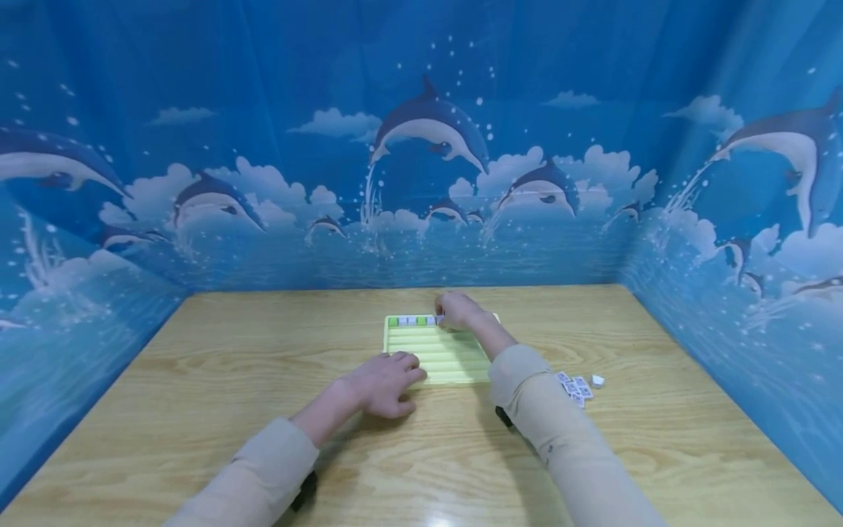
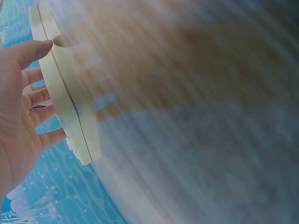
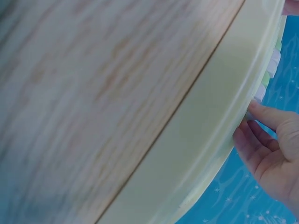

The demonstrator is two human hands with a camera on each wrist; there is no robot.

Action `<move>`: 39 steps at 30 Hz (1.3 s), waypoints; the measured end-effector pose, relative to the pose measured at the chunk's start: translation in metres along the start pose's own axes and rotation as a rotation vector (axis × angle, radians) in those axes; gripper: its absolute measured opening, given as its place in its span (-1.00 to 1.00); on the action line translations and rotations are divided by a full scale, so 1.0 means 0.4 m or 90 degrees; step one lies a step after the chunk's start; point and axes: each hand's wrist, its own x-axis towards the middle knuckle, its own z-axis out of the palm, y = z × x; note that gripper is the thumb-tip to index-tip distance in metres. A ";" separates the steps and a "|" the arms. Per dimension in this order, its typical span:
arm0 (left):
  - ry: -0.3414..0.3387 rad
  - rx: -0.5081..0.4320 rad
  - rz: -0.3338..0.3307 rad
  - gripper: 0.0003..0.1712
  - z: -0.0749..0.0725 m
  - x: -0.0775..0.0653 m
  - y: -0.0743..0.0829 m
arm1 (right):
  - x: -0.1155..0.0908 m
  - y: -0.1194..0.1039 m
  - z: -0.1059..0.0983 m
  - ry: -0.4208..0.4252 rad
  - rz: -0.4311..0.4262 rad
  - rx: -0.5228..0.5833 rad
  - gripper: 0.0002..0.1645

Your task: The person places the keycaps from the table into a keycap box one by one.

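A pale yellow-green ridged tray (image 1: 454,359) lies on the table, with several green and white tiles (image 1: 411,321) in its far row. My right hand (image 1: 459,311) is at that far row, just right of the placed tiles. In the right wrist view, its thumb and fingers pinch a small tile (image 3: 248,115) at the row's end, mostly hidden by the fingertips. My left hand (image 1: 385,384) rests at the tray's near left corner. The left wrist view has the thumb tip against the tray's side wall (image 2: 60,88), with the other fingers extended over the tray.
Several loose white printed tiles (image 1: 574,388) lie right of the tray, partly behind the right sleeve (image 1: 546,410). A single white piece (image 1: 597,381) sits beside them. A blue dolphin-print curtain (image 1: 421,241) borders the table (image 1: 263,337) at the back and both sides.
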 end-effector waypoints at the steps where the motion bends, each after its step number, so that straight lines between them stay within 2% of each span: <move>1: 0.000 -0.001 0.001 -0.40 0.000 0.001 0.001 | -0.002 0.001 0.000 0.001 0.000 -0.001 -0.94; 17: 0.007 -0.001 0.004 -0.41 0.001 0.009 0.004 | -0.015 0.004 -0.007 -0.008 0.008 0.007 -0.86; 22: 0.011 -0.005 0.005 -0.41 0.001 0.008 0.006 | -0.024 0.010 -0.017 -0.021 0.016 0.010 -0.71; 31: -0.002 -0.015 -0.008 -0.39 0.003 0.004 0.007 | -0.060 0.049 -0.058 -0.037 0.017 0.014 -0.60; 39: 0.011 -0.011 -0.002 -0.40 0.004 0.000 0.002 | -0.105 0.094 -0.078 0.002 -0.007 0.046 -0.68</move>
